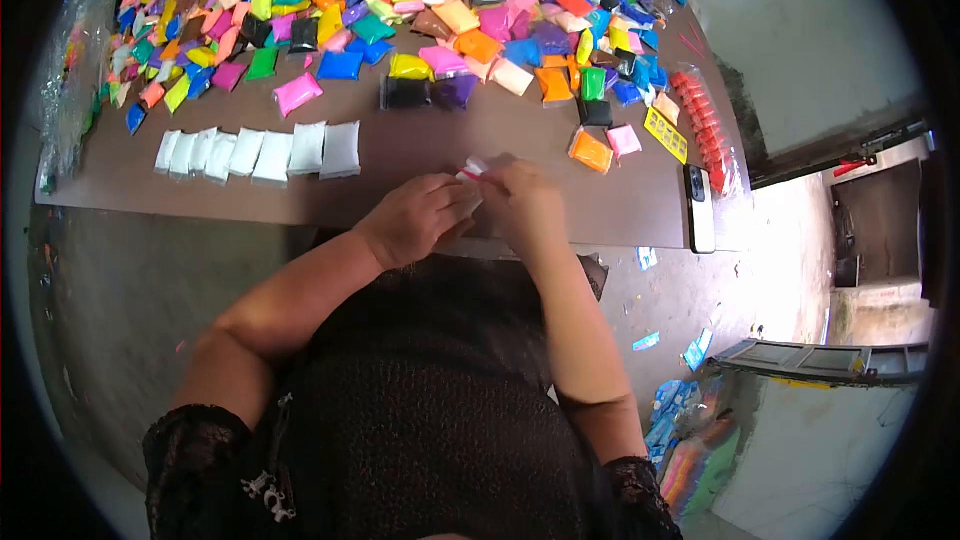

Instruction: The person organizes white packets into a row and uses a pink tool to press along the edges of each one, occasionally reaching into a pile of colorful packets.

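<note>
Close to the table's front edge, my left hand (420, 215) is closed around a small clear plastic bag (470, 172) with a pinkish-red strip near its top. My right hand (528, 202), slightly blurred, pinches at the upper right of the same bag. Fingers cover most of the bag, so its contents are hidden. To the left lies an overlapping row of several white packets (272, 156). Beyond my hands are a black packet (406, 93) and a purple packet (455, 91), side by side.
A large heap of colourful packets (430, 15) covers the back of the brown table (400, 140). At the right are a phone (701, 208), a yellow card (666, 134) and red items in clear wrap (705, 125). Blue wrappers (672, 410) lie on the floor.
</note>
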Motion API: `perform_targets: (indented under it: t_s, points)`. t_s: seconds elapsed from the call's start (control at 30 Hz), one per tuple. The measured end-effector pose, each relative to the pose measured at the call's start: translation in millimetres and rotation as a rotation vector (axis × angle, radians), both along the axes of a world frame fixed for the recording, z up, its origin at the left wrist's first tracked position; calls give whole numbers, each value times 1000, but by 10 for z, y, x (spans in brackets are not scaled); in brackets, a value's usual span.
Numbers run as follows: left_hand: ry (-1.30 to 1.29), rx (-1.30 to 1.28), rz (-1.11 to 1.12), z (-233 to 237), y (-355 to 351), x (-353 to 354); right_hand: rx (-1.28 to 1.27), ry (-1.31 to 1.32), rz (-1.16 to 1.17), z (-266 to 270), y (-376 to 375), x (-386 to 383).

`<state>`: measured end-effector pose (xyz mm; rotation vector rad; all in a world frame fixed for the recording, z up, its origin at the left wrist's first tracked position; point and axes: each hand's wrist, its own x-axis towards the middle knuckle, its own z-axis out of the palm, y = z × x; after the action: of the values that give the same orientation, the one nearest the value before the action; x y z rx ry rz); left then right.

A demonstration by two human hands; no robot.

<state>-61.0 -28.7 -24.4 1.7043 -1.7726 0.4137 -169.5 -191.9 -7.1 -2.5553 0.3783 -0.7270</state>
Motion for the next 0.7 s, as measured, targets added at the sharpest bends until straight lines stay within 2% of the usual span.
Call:
perform_targets:
  t_s: [0.1,0.2,0.27,0.33,0.37,0.4,0.43,0.47,0.6,0.67,0.7]
  points:
    - [39,25,2,-24,33,7,6,68,64,20,-9,119]
    - [126,55,-49,-67,56,64,51,33,-38,-177,-243,134]
    - [195,41,-96,-2,53,74,594,-21,-118,-245,-316,110]
    - [408,20,262,147,86,1,635,-14,-112,-247,-311,88]
    - [414,18,262,140,82,6,689,-11,-112,-240,-278,78]
    - [347,122,315,124,70,21,687,-7,-114,-71,-170,81]
    - [277,226,367,109,57,29,595,199,-115,131,-67,78]
    - [279,222,365,94,41,22,498,401,-116,268,-1,80]
    - [359,210,294,35,-3,2,650,418,-102,290,-45,19]
    - [416,158,255,61,-15,6,1065,154,-124,329,-33,-94]
    - [729,167,174,97,-16,-26,1059,153,-125,352,3,-152]
